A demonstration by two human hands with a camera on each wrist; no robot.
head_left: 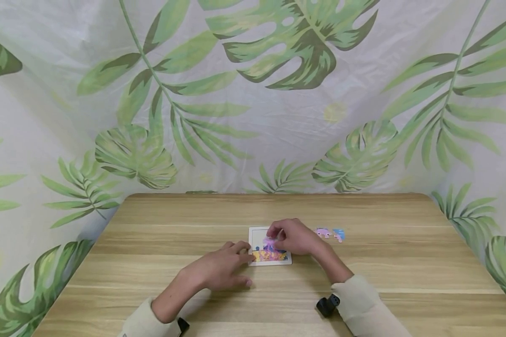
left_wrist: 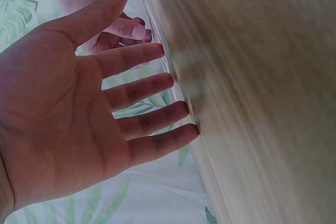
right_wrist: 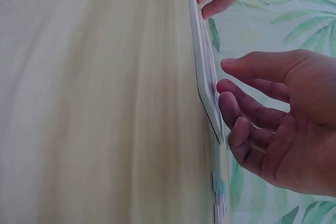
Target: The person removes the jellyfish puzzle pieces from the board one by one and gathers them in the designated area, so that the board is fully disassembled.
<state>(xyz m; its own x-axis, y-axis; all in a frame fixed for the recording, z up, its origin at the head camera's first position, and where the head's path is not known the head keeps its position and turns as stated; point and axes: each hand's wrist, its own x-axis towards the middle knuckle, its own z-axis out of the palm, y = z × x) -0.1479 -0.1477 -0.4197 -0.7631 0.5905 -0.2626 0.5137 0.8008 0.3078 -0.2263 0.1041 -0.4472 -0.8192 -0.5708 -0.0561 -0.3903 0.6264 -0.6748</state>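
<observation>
A small jigsaw puzzle board (head_left: 270, 264) with a white border lies flat on the table. Its lower part shows a yellow and pink picture, while the upper left is pale. My left hand (head_left: 221, 267) is spread palm down, index and middle fingertips at the board's left edge. In the left wrist view, that hand's four fingers (left_wrist: 149, 114) reach straight to the tabletop. Over the board's upper right hovers my right hand (head_left: 297, 236), fingers bent loosely close to the pink pieces (head_left: 268, 243). A gap shows between thumb and fingers in the right wrist view, with nothing visible in it.
Two loose puzzle pieces, a pink one (head_left: 322, 232) and a blue and pink one (head_left: 339, 235), lie right of the board, beyond the right wrist. The wooden table (head_left: 185, 215) ends at a leaf-patterned cloth (head_left: 278, 140). A dark wrist camera (head_left: 328, 305) hangs by the right sleeve.
</observation>
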